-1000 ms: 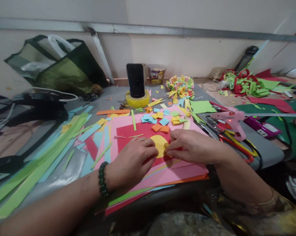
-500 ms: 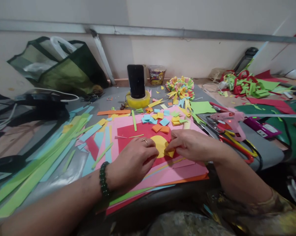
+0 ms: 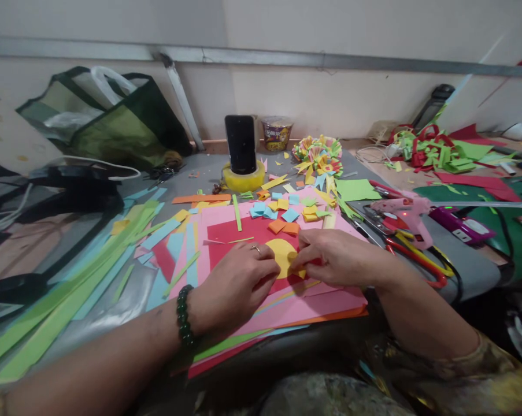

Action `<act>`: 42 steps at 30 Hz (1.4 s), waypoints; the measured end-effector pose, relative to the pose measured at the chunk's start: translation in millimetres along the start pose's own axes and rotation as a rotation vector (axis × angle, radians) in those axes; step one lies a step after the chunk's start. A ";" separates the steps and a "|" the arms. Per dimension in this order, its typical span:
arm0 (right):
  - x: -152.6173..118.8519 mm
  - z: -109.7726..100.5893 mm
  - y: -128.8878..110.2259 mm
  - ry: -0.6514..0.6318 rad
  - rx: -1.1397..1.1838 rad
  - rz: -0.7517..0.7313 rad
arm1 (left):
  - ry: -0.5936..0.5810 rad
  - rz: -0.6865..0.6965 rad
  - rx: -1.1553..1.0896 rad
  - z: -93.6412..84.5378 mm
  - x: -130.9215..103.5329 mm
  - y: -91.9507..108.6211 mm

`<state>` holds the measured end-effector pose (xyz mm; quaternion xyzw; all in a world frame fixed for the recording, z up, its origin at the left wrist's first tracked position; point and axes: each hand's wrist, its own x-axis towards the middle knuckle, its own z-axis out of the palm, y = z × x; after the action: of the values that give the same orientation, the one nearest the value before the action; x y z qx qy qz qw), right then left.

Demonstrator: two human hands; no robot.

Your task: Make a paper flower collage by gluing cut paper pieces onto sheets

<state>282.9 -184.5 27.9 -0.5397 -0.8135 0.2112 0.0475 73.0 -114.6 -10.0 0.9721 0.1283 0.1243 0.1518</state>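
Note:
A round yellow paper disc [image 3: 280,257] lies on a sheet of red paper [image 3: 223,231]. My left hand [image 3: 245,274], wearing a ring and a green bead bracelet, has its fingers curled closed at the disc's left edge. At the right edge, my right hand [image 3: 324,257] pinches a small yellow paper piece [image 3: 303,274], mostly hidden under the fingers. Small folded orange paper squares [image 3: 277,226], with blue ones [image 3: 291,215] and yellow ones [image 3: 282,203], sit just beyond my hands. Pink sheets [image 3: 330,303] are stacked underneath.
A phone [image 3: 240,144] stands in a yellow tape roll [image 3: 243,178] near a snack cup [image 3: 277,133]. Several green paper strips [image 3: 65,306] spread leftward. To the right are a pink glue gun [image 3: 408,211] and red-handled tools [image 3: 410,257]. A pleated paper ball [image 3: 318,155] sits behind.
The fingers of my right hand have shifted slightly and now cover more of the small yellow piece. My left hand stays at the disc's edge.

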 end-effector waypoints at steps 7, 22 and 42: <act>-4.5 -2.7 6.5 0.203 0.014 -0.049 | 0.012 -0.001 -0.014 0.0 -0.6 0.4; 1.4 3.8 19.0 0.669 0.063 -0.238 | 0.034 -0.009 0.067 0.1 0.0 2.5; -121.5 34.3 13.2 1.258 -0.092 0.626 | -0.031 0.121 0.230 -12.9 -8.6 -2.1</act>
<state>333.9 -299.3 9.9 -0.7697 -0.4459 -0.1719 0.4233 60.9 -111.7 -0.5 0.9909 0.0806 0.1024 0.0337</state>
